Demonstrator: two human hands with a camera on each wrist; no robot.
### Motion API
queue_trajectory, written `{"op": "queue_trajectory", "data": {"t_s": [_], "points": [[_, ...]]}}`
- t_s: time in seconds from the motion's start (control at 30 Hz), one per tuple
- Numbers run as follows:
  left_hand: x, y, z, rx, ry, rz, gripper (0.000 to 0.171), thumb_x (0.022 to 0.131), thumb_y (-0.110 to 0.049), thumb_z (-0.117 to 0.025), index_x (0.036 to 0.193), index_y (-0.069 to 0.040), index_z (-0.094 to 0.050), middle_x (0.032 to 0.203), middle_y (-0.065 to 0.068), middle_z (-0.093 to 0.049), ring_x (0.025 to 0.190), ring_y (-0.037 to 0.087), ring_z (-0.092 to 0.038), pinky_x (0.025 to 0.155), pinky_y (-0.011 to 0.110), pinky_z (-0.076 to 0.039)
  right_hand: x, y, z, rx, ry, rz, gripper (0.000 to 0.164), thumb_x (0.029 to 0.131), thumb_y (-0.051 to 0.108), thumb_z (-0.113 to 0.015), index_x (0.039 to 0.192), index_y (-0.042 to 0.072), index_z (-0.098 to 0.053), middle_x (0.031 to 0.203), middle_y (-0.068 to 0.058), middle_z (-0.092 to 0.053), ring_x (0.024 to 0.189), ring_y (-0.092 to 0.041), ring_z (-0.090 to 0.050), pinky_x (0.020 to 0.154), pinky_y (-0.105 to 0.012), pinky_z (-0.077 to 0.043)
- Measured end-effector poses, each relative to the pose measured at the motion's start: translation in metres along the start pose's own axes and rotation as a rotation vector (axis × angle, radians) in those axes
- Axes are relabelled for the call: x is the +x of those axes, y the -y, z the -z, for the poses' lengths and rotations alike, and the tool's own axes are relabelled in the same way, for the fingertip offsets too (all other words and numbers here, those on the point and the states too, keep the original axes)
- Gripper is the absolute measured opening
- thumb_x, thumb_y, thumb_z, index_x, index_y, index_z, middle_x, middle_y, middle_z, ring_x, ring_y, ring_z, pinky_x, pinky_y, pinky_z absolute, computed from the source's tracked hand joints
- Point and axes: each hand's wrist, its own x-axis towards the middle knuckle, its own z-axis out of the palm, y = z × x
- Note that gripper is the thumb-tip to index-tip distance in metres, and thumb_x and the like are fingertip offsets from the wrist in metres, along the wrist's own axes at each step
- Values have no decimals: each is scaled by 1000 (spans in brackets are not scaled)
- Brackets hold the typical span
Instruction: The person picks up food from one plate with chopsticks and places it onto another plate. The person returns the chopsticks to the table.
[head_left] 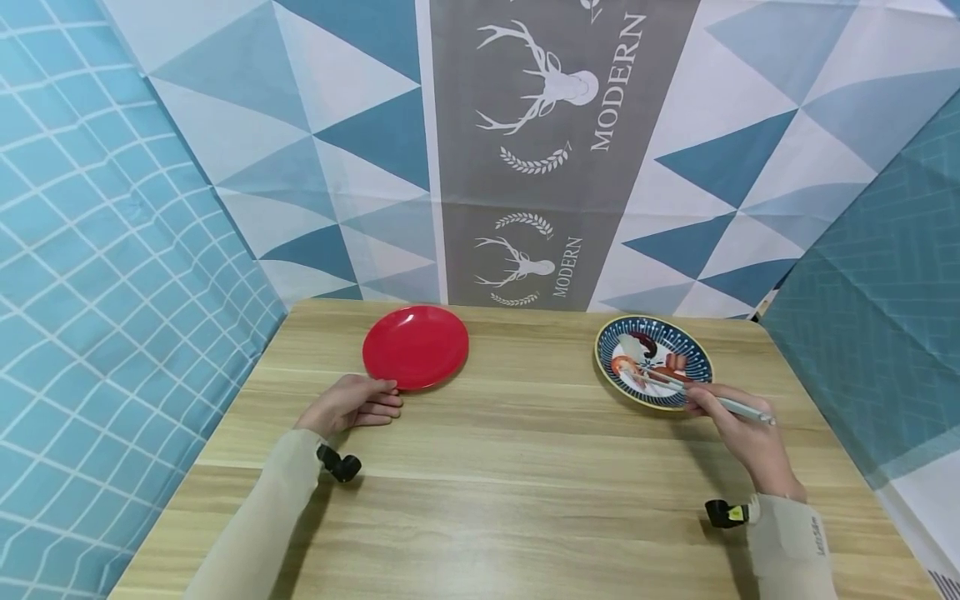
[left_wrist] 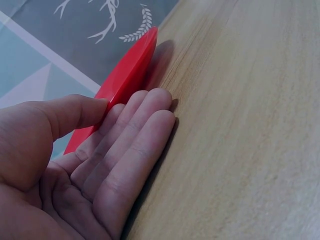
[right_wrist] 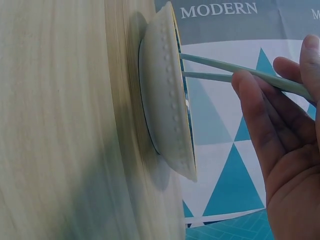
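My left hand (head_left: 356,406) pinches the near rim of a red plate (head_left: 417,346). In the left wrist view its thumb lies on top of the rim, with the index finger beneath. My right hand (head_left: 742,429) holds pale green chopsticks (right_wrist: 220,65). Their tips reach into a blue-and-white patterned dish (head_left: 701,360) with a yellow rim. Inside it lie an orange shrimp-like piece (head_left: 624,367), a dark curved piece (head_left: 647,342) and reddish-brown pieces (head_left: 676,362). The tips are at the shrimp-like piece; whether they grip it I cannot tell. In the right wrist view the dish wall hides the food.
Both dishes stand towards the back of a wooden table (head_left: 525,467), well apart. Behind it hangs a patterned cloth (head_left: 517,158) with deer heads. Blue cloths close off the left (head_left: 112,250) and right sides. Small black cameras are strapped to both wrists.
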Motion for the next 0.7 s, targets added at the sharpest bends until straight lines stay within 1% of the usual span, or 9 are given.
{"op": "queue_trajectory", "data": {"t_s": [0.07, 0.17, 0.23, 0.3, 0.37, 0.5, 0.7], "points": [[0, 0, 0, 2, 1, 1, 43, 101, -31, -68, 125, 5, -64, 99, 10, -79, 87, 22, -79, 83, 35, -64, 1, 1, -2, -9, -3, 2, 18, 100, 14, -68, 102, 1, -80, 82, -12, -79, 74, 13, -67, 71, 0, -48], [0, 0, 0, 5, 1, -1, 43, 101, -32, -68, 124, 5, -64, 99, 10, -79, 87, 22, -79, 83, 35, -64, 2, 2, -4, -19, -4, 0, 19, 100, 15, -68, 96, 2, -81, 79, -10, -77, 69, 4, -65, 66, -3, -48], [1, -1, 0, 6, 0, -4, 43, 101, -32, -68, 124, 5, -64, 99, 10, -79, 87, 23, -79, 83, 35, -64, 3, 2, -6, -35, -7, -6, 23, 101, 18, -67, 89, 3, -80, 77, -8, -75, 67, -3, -63, 63, -6, -47], [1, -1, -1, 8, -3, -5, 43, 101, -32, -68, 124, 5, -64, 99, 10, -79, 87, 23, -79, 83, 35, -64, 4, 3, -7, -46, -4, -21, 28, 103, 21, -65, 87, 4, -80, 76, -6, -74, 66, -5, -62, 61, -8, -46], [1, -1, -1, 10, -5, -6, 43, 101, -32, -67, 124, 4, -63, 99, 10, -79, 87, 23, -79, 83, 35, -64, 5, 4, -7, -69, 1, -41, 32, 104, 26, -63, 87, 6, -80, 77, -5, -75, 68, -2, -62, 63, -7, -45], [0, -1, -2, 9, -3, -6, 42, 101, -31, -67, 124, 5, -63, 99, 10, -79, 87, 22, -79, 83, 34, -64, 8, 8, -7, -94, 10, -89, 38, 106, 33, -58, 96, 5, -81, 82, -8, -77, 72, 4, -62, 66, -5, -45], [0, -3, -1, -3, 10, 10, 40, 101, -31, -68, 122, 4, -65, 98, 10, -79, 87, 22, -79, 83, 34, -64, 9, 12, -11, -102, -2, -109, 41, 107, 36, -56, 100, 4, -81, 86, -10, -78, 75, 10, -57, 68, -4, -42]]}}
